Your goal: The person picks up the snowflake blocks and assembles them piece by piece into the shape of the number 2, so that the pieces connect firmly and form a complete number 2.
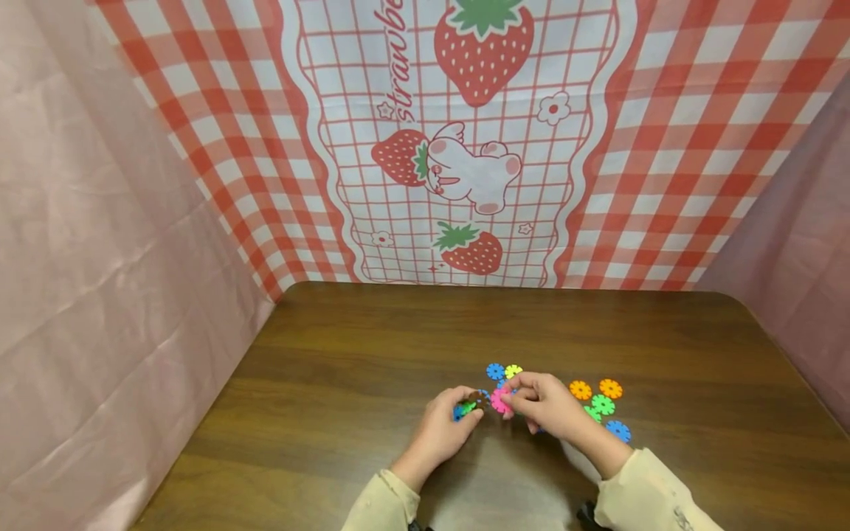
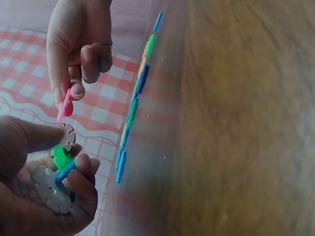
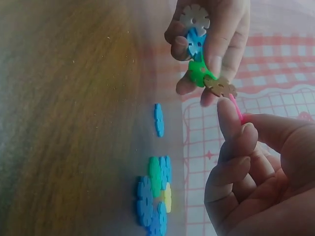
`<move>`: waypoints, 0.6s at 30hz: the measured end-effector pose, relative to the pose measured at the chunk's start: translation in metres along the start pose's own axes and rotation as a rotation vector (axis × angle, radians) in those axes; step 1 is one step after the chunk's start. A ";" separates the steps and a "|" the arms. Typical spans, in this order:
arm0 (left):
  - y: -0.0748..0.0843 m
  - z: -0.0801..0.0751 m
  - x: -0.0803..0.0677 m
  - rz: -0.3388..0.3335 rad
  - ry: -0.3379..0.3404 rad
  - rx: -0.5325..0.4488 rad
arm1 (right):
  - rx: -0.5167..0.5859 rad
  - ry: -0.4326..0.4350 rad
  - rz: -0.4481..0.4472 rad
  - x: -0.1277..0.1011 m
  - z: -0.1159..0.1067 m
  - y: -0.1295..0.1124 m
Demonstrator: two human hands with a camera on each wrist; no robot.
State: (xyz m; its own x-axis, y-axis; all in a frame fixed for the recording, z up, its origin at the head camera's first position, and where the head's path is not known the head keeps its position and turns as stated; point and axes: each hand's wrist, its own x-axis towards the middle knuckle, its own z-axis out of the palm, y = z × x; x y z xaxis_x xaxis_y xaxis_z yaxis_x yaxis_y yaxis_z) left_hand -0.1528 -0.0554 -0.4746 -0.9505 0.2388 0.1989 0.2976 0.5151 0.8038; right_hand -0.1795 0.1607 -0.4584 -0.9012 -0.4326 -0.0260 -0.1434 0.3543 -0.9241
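Observation:
My left hand [image 1: 446, 426] grips a short chain of notched plastic discs. In the right wrist view the chain runs from a greyish-white disc [image 3: 194, 18] through a blue disc [image 3: 195, 45] and a green disc [image 3: 198, 74] to a brown disc [image 3: 220, 87]. Between thumb and fingers, my right hand [image 1: 554, 408] pinches a pink disc [image 1: 499, 401], turned edge-on in the right wrist view. Its edge meets the brown disc there; whether their notches interlock I cannot tell.
Loose discs lie flat on the brown wooden table [image 1: 332, 354]. Behind the hands are a yellow disc [image 1: 513, 372] and a blue one [image 1: 495, 371]. Right of my right hand lie orange discs [image 1: 611, 389], green discs [image 1: 603, 404] and a blue disc [image 1: 619, 431]. A strawberry-print cloth [image 1: 465, 243] hangs behind.

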 end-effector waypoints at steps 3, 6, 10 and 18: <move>0.001 0.001 -0.001 0.015 -0.016 -0.002 | 0.025 0.009 -0.004 -0.003 0.000 -0.001; 0.001 0.001 -0.001 0.033 -0.029 0.001 | 0.060 0.015 0.007 -0.004 0.001 -0.002; 0.002 0.001 -0.002 0.050 -0.020 0.017 | 0.095 0.006 0.025 -0.005 0.001 -0.001; 0.004 0.001 0.000 0.018 0.023 0.005 | 0.102 0.009 0.049 -0.007 0.003 0.002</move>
State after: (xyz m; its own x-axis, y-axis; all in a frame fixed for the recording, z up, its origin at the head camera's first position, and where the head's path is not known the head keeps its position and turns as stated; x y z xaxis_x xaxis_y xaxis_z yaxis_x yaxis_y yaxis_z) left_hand -0.1514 -0.0521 -0.4722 -0.9467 0.2295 0.2260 0.3151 0.5153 0.7970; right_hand -0.1719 0.1623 -0.4611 -0.9099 -0.4089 -0.0694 -0.0568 0.2886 -0.9558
